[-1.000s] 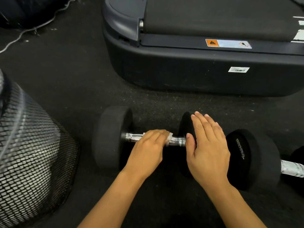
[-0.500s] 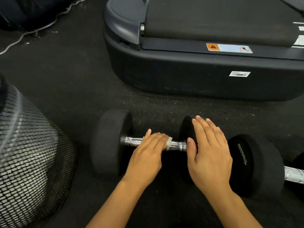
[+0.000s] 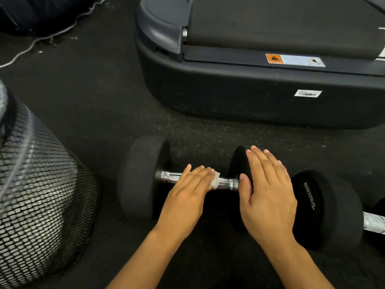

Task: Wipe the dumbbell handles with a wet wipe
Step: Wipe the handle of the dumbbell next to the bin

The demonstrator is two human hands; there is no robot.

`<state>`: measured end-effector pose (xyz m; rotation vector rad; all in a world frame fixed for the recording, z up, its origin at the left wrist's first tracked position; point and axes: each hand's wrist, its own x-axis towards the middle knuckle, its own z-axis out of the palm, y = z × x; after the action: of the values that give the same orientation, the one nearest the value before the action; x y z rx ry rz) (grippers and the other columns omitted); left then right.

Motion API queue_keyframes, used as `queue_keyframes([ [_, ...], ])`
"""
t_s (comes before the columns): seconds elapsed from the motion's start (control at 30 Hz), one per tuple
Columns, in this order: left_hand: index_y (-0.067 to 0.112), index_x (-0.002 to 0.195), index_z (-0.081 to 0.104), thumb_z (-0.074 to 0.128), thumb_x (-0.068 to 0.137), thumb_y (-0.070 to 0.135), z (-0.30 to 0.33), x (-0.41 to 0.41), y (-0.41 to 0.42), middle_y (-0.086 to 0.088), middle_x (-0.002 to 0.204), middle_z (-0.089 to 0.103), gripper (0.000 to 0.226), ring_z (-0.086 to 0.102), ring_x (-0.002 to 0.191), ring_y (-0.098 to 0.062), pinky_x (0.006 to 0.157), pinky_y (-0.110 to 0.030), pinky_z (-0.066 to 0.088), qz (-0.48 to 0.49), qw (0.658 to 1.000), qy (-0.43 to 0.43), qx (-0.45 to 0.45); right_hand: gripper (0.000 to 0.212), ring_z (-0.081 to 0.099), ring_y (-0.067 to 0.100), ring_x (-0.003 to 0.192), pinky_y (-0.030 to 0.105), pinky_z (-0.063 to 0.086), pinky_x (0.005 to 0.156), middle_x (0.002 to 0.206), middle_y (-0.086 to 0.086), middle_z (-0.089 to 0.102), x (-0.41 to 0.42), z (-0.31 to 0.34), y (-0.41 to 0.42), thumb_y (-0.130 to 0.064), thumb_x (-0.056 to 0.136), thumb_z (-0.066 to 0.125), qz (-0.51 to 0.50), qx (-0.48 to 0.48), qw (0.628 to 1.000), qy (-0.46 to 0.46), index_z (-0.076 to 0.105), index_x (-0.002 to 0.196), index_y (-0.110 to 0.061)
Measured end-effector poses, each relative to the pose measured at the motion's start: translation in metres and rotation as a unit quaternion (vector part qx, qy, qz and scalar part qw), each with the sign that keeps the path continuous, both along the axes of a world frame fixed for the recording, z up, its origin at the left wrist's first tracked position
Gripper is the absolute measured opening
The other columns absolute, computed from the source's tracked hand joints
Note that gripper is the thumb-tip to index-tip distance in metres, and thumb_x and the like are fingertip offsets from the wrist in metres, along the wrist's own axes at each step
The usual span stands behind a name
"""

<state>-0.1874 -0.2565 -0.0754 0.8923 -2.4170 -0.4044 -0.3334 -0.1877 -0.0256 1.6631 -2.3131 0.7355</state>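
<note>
The scene is dimly lit, and most of the dark floor [image 3: 87, 97] is lost in shadow. Small glints are caught on the chrome dumbbell handle [image 3: 227, 183]. The mesh basket [image 3: 41, 205] at the left edge is smeared by blur and bowed by wide-angle distortion. A deep shadow is cast beneath the hands, and faint grain is seen throughout.

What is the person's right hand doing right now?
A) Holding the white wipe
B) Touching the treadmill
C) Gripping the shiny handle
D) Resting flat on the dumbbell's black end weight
D: the right hand lies flat, fingers straight, on the black end weight, while the left hand presses the wipe on the handle.
</note>
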Motion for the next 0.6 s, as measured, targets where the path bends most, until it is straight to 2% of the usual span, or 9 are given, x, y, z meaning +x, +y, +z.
queue_keyframes([
  [0.1, 0.005, 0.122, 0.059, 0.048, 0.086, 0.004, -0.004, 0.005, -0.001, -0.005, 0.124, 0.06, 0.038, 0.05, 0.121, -0.016, 0.11, -0.04, 0.028, -0.017, 0.999, 0.022, -0.019, 0.047, 0.038, 0.022, 0.132, 0.037, 0.023, 0.111, 0.136, 0.007, 0.05, 0.0, -0.001, 0.0, -0.028, 0.092, 0.037, 0.0, 0.0, 1.0, 0.002, 0.05, 0.132, -0.006],
  [0.23, 0.013, 0.109, 0.064, 0.053, 0.081, 0.001, 0.012, -0.007, -0.006, 0.001, 0.106, 0.067, 0.033, 0.06, 0.104, -0.011, 0.111, -0.028, 0.021, 0.044, 0.998, -0.011, 0.034, 0.047, 0.038, 0.022, 0.132, 0.037, 0.023, 0.111, 0.137, 0.007, 0.049, -0.001, -0.001, 0.0, -0.028, 0.092, 0.036, -0.001, 0.005, 1.0, 0.006, 0.049, 0.132, -0.007],
  [0.37, 0.011, 0.115, 0.063, 0.048, 0.083, 0.005, 0.008, -0.009, 0.002, -0.001, 0.112, 0.066, 0.036, 0.058, 0.109, -0.011, 0.109, -0.029, 0.025, 0.041, 0.999, -0.002, 0.031, 0.047, 0.038, 0.022, 0.132, 0.038, 0.024, 0.111, 0.137, 0.008, 0.049, 0.0, -0.002, 0.0, -0.029, 0.092, 0.035, -0.003, -0.002, 1.0, 0.004, 0.049, 0.132, -0.007],
  [0.43, 0.015, 0.114, 0.063, 0.054, 0.082, 0.001, 0.017, -0.012, -0.004, 0.001, 0.11, 0.066, 0.036, 0.058, 0.107, -0.01, 0.108, -0.024, 0.027, 0.021, 0.998, -0.036, 0.055, 0.047, 0.038, 0.022, 0.131, 0.038, 0.023, 0.111, 0.136, 0.008, 0.05, 0.002, -0.002, 0.001, -0.028, 0.092, 0.036, -0.004, -0.011, 1.0, 0.003, 0.05, 0.131, -0.006],
  [0.47, 0.019, 0.111, 0.063, 0.054, 0.084, 0.003, 0.027, -0.015, -0.009, 0.002, 0.106, 0.066, 0.033, 0.058, 0.104, -0.012, 0.105, -0.021, 0.03, 0.016, 0.994, -0.075, 0.083, 0.047, 0.038, 0.022, 0.131, 0.038, 0.023, 0.111, 0.136, 0.008, 0.05, 0.002, -0.003, 0.001, -0.028, 0.092, 0.036, -0.004, -0.012, 1.0, 0.003, 0.05, 0.131, -0.006],
  [0.53, 0.023, 0.107, 0.064, 0.049, 0.092, 0.017, 0.045, -0.026, -0.022, -0.001, 0.099, 0.064, 0.021, 0.057, 0.096, -0.017, 0.087, -0.027, 0.04, 0.024, 0.978, -0.15, 0.14, 0.048, 0.037, 0.022, 0.132, 0.037, 0.021, 0.111, 0.136, 0.008, 0.05, 0.002, -0.003, 0.002, -0.028, 0.092, 0.035, -0.003, -0.012, 1.0, 0.003, 0.05, 0.131, -0.006],
  [0.6, 0.023, 0.106, 0.064, 0.046, 0.095, 0.027, 0.057, -0.043, -0.04, -0.005, 0.097, 0.061, 0.022, 0.057, 0.09, -0.019, 0.075, -0.031, 0.043, 0.014, 0.947, -0.211, 0.242, 0.048, 0.037, 0.022, 0.132, 0.037, 0.021, 0.111, 0.137, 0.008, 0.05, 0.002, -0.003, 0.002, -0.028, 0.092, 0.035, -0.004, -0.01, 1.0, 0.005, 0.049, 0.131, -0.006],
])
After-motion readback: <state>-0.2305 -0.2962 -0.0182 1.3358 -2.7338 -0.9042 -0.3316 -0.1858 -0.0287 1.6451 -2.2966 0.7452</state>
